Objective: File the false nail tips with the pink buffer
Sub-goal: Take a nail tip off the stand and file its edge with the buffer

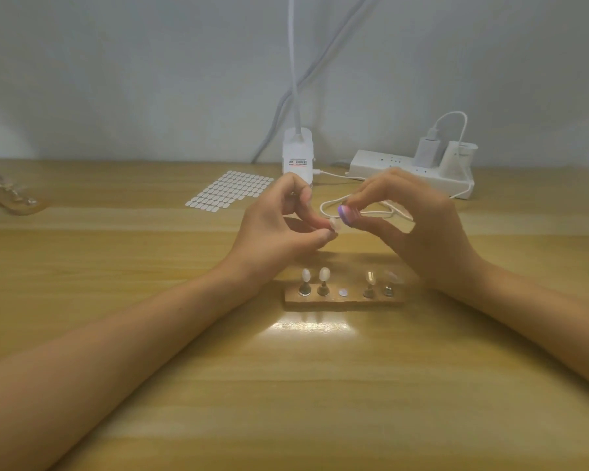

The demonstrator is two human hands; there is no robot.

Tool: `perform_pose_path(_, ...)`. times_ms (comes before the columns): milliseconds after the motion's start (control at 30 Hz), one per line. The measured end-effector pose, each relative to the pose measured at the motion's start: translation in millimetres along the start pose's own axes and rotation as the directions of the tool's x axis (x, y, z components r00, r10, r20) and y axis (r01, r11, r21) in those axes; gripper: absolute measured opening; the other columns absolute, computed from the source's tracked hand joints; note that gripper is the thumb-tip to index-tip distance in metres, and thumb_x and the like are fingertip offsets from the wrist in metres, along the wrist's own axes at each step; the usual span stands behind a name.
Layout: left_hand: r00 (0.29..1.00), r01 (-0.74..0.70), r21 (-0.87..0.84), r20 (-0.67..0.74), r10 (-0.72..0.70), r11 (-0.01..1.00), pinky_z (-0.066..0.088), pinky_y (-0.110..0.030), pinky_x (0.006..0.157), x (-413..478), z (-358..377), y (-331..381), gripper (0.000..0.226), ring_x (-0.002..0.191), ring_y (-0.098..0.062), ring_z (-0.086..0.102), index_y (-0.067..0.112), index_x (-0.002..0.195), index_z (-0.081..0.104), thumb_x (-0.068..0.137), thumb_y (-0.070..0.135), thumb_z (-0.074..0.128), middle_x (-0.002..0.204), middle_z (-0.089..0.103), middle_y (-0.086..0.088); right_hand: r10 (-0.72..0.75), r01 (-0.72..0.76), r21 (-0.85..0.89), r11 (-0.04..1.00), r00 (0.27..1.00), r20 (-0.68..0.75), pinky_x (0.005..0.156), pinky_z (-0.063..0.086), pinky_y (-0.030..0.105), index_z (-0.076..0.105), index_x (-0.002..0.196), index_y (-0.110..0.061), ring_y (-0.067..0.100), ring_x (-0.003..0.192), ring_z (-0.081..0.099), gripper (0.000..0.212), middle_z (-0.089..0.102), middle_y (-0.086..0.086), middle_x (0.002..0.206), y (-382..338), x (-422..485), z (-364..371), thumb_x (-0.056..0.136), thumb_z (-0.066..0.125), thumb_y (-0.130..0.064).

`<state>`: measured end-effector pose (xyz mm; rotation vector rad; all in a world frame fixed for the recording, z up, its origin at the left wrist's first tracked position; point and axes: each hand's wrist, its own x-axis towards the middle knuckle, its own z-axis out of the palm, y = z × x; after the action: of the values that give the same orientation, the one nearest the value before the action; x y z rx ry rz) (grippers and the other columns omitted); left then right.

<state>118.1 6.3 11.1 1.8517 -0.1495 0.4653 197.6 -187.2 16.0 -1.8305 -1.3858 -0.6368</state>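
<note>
With left hand pinching a false nail tip above the wooden stand and right hand gripping the pink buffer at its edge, probably best stroking lightly, keeping the tip steady.

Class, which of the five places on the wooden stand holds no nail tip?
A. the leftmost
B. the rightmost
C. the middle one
C: the middle place on the wooden stand shows only a bare disc, while its neighbours carry tips.
</note>
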Motion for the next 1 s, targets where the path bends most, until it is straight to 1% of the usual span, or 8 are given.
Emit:
perform_pose_path(100, 1.000, -0.006, 0.009, 0.009, 0.005, 1.000, 0.061, -0.032, 0.073, 0, 0, 1, 0.042, 0.081, -0.026, 0.077, 0.015, 0.088, 0.045, 0.080, 0.006, 0.085, 0.079, 0.073, -0.004, 0.001, 0.001, -0.049, 0.999, 0.999, 0.054, 0.082, 0.053, 0.051, 0.072, 0.093, -0.004, 0.020, 0.089, 0.069, 0.010, 0.072, 0.002, 0.096, 0, -1, 4, 0.089, 0.077, -0.012)
perform_pose_path(267, 1.000, 0.013, -0.016, 0.004, -0.013, 1.000, 0.062, -0.039, 0.074, 0, 1, 2, 0.043, 0.079, -0.028, 0.077, 0.015, 0.087, 0.044, 0.079, 0.003, 0.084, 0.082, 0.073, -0.011, -0.023, 0.023, -0.044, 0.999, 1.000, 0.003, 0.082, 0.051, 0.047, 0.073, 0.095, -0.006, 0.017, 0.089, 0.067, 0.010, 0.071, 0.002, 0.095, 1, -1, -1, 0.091, 0.076, -0.015)
perform_pose_path(433, 1.000, 0.012, -0.026, -0.010, -0.012, 1.000, 0.058, -0.028, 0.074, 0, -1, 3, 0.043, 0.085, -0.028, 0.076, 0.015, 0.085, 0.045, 0.077, -0.001, 0.084, 0.081, 0.074, -0.010, 0.039, -0.034, -0.062, 0.997, 0.997, 0.067, 0.081, 0.049, 0.060, 0.073, 0.094, -0.007, 0.022, 0.088, 0.068, 0.011, 0.071, 0.001, 0.094, 7, -2, -2, 0.092, 0.075, -0.017)
perform_pose_path(567, 1.000, 0.001, -0.014, 0.006, -0.001, 1.000, 0.060, -0.029, 0.075, 0, 1, 3, 0.045, 0.086, -0.025, 0.077, 0.014, 0.087, 0.045, 0.076, 0.008, 0.088, 0.079, 0.072, -0.009, -0.066, 0.071, -0.084, 0.994, 0.996, 0.060, 0.084, 0.046, 0.055, 0.074, 0.098, -0.013, 0.015, 0.097, 0.066, 0.008, 0.070, -0.005, 0.102, 1, -4, 1, 0.092, 0.074, -0.019)
perform_pose_path(700, 1.000, 0.008, -0.008, -0.011, -0.008, 1.000, 0.060, -0.032, 0.076, -1, -1, 2, 0.043, 0.087, -0.027, 0.076, 0.014, 0.085, 0.044, 0.077, -0.001, 0.084, 0.081, 0.074, -0.011, 0.008, -0.006, -0.041, 0.999, 0.999, 0.053, 0.081, 0.048, 0.061, 0.074, 0.096, -0.009, 0.020, 0.093, 0.068, 0.009, 0.071, -0.003, 0.099, 7, -5, -2, 0.091, 0.076, -0.017)
perform_pose_path(800, 1.000, -0.005, 0.021, -0.014, 0.005, 1.000, 0.062, -0.035, 0.079, 0, 1, 3, 0.043, 0.088, -0.029, 0.076, 0.013, 0.086, 0.044, 0.078, 0.004, 0.085, 0.087, 0.073, -0.018, -0.058, 0.061, -0.079, 0.995, 0.998, 0.030, 0.082, 0.047, 0.058, 0.074, 0.098, -0.012, 0.015, 0.097, 0.067, 0.010, 0.071, -0.005, 0.102, 4, -5, 2, 0.091, 0.076, -0.019)
perform_pose_path(900, 1.000, 0.011, 0.007, -0.013, -0.011, 1.000, 0.061, -0.032, 0.078, 0, -1, 3, 0.043, 0.086, -0.027, 0.076, 0.012, 0.085, 0.044, 0.077, -0.001, 0.084, 0.085, 0.074, -0.014, 0.018, -0.014, -0.049, 0.999, 0.997, 0.081, 0.080, 0.050, 0.057, 0.074, 0.095, -0.005, 0.024, 0.089, 0.069, 0.010, 0.072, 0.003, 0.096, 9, -3, 1, 0.091, 0.076, -0.015)
perform_pose_path(1000, 1.000, -0.005, 0.022, -0.004, 0.005, 1.000, 0.061, -0.030, 0.077, -1, 2, 4, 0.042, 0.084, -0.026, 0.077, 0.012, 0.084, 0.044, 0.077, -0.004, 0.083, 0.085, 0.074, -0.015, -0.004, 0.004, -0.016, 1.000, 1.000, 0.005, 0.077, 0.052, 0.050, 0.074, 0.096, -0.004, 0.025, 0.086, 0.068, 0.011, 0.071, 0.008, 0.092, 8, -3, -2, 0.091, 0.076, -0.013)
